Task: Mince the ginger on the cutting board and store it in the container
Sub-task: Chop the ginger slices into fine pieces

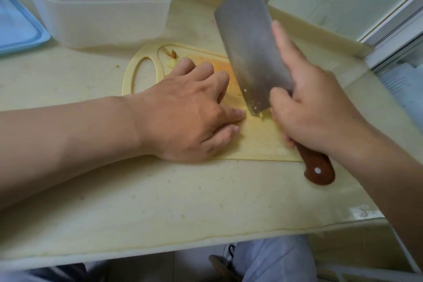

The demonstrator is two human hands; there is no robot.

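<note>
From the head camera, the right hand [315, 107] grips the cleaver [251, 48] by its brown wooden handle, fingers wrapped round it and the forefinger laid straight up the flat of the blade. The blade tilts, tip raised toward the wall and heel corner down on the board [263, 144], where a small heap of pale yellow ginger [259, 117] lies, with bits stuck to the steel.

The left hand [192, 107] rests palm-down on the board just left of the blade. Three fingers are curled under with the knuckles up, and one finger points straight at the ginger, its tip just beside the heap. Whether anything is held under the curled fingers I cannot tell.

A brown peel scrap [172, 53] sits near the board's handle hole.

The container [103, 7] — translucent white, open — stands on the counter [160, 201] beyond the board at the far left, well apart from the ginger. A blue lid [18, 27] lies just left of it.
</note>
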